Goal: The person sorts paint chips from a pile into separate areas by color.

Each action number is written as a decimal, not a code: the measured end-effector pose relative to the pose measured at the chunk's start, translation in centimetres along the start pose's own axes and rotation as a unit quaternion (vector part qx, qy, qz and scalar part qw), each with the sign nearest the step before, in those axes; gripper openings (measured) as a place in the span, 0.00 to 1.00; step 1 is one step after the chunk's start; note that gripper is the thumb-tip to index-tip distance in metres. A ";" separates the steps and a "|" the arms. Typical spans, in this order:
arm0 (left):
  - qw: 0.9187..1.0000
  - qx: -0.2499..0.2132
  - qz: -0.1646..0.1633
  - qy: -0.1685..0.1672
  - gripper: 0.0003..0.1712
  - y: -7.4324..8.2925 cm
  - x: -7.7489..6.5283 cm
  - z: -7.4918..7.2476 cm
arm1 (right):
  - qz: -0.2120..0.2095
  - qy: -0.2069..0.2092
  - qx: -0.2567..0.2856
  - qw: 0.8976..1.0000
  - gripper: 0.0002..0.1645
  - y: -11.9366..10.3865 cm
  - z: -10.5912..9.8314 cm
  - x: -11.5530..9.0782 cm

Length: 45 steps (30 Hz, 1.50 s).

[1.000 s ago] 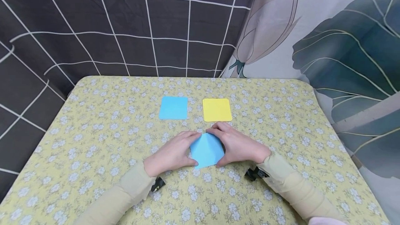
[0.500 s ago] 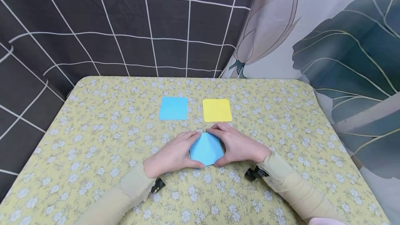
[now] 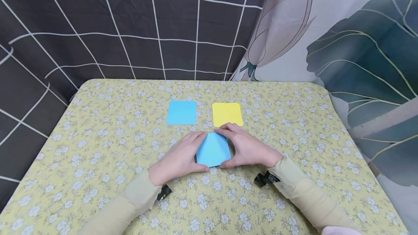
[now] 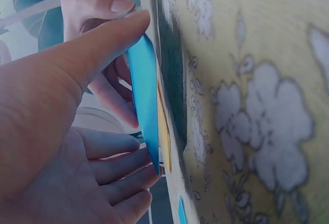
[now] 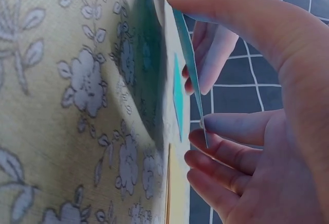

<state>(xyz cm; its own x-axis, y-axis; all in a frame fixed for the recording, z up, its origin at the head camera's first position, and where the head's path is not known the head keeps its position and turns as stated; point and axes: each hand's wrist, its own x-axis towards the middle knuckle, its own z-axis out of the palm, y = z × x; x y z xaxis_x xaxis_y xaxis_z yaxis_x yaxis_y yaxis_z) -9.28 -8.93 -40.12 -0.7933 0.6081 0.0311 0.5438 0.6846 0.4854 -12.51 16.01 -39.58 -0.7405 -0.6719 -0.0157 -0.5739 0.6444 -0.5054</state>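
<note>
A blue square of paper (image 3: 213,150) is held between both hands, above the near-middle of the table. My left hand (image 3: 181,157) pinches its left side, thumb at the near edge and fingers at the far corner. On the opposite side my right hand (image 3: 249,149) grips it the same way. Seen edge-on in the left wrist view, the blue paper (image 4: 144,90) bows slightly and sits off the cloth, its shadow below. The right wrist view shows the thin blue paper (image 5: 191,59) between thumb and fingertips.
Farther back on the table lie another blue square (image 3: 181,112) and a yellow square (image 3: 227,114), side by side. A yellow floral cloth (image 3: 107,162) covers the table. Behind it hangs a dark gridded curtain (image 3: 137,21), with a leaf-patterned one (image 3: 365,64) at the right.
The held paper has shifted slightly away from me and to the left, and its raised fold looks flatter. My left thumb has slid inward along the near edge. Both other squares stayed put.
</note>
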 end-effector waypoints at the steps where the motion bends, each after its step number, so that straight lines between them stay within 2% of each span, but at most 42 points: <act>1: 1.000 0.001 -0.001 0.002 0.64 0.0 0.0 -0.1 | 0.000 0.002 0.001 1.000 0.66 0.0 0.0 0.0; 16: 1.000 0.021 -0.014 0.011 0.65 0.5 0.0 -0.1 | 0.000 0.012 0.004 1.000 0.66 0.1 -0.2 0.2; 24: 1.000 0.016 -0.014 0.020 0.65 0.2 -0.2 0.0 | -0.014 0.018 -0.001 1.000 0.65 0.1 -0.2 0.3; 33: 0.999 0.021 -0.021 0.017 0.64 -0.3 -0.5 -0.6 | -0.014 0.029 -0.005 0.999 0.66 0.2 -0.2 0.4; 40: 0.999 0.016 -0.018 0.029 0.65 -1.2 -0.4 -1.1 | -0.020 0.024 -0.001 1.000 0.64 0.1 -0.2 1.4; 45: 0.999 0.010 -0.042 0.032 0.64 -2.5 0.1 -1.7 | -0.032 0.039 0.001 0.999 0.63 0.5 -0.1 3.2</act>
<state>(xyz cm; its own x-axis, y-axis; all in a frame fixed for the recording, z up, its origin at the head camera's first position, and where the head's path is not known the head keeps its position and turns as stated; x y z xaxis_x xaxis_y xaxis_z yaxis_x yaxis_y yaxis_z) -11.21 -11.29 -39.82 -0.8516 0.5221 0.0469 0.4799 0.7405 0.4704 -15.18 14.26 -39.85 -0.7277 -0.6808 0.0831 -0.6198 0.6009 -0.5048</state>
